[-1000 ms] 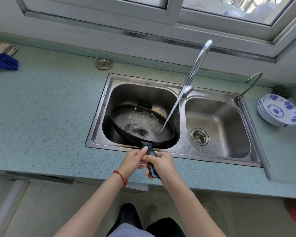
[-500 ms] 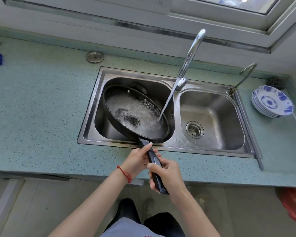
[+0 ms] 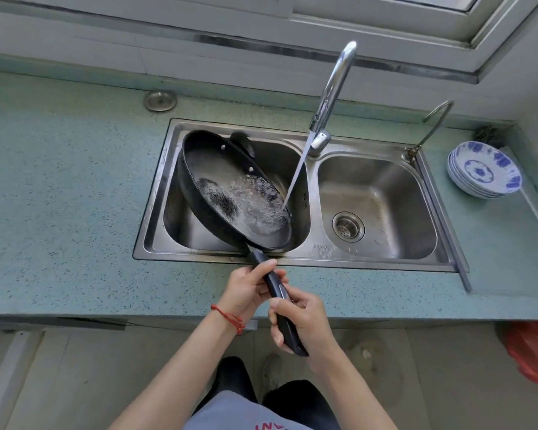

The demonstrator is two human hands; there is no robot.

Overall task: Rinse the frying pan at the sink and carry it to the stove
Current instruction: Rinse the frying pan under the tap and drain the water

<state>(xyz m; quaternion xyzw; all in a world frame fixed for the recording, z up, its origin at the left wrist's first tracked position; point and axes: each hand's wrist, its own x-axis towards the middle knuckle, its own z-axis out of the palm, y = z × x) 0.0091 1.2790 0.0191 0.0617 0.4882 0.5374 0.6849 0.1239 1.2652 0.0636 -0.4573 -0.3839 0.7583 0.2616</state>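
Single head-worn, wide-angle view, looking forward and steeply down from standing height. Centred on the double sink (image 3: 292, 262) set in the surface (image 3: 59, 197); window frame along the top edge, floor and the person's legs along the bottom. Straight edges bow near the borders.

Glossy steel sink (image 3: 156, 193), matt black frying pan (image 3: 205, 162), speckled stone-like counter (image 3: 59, 187).

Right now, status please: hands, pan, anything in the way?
Left hand and right hand gripping pan handle. Pan tilted in left basin, water running in. Nothing blocking.
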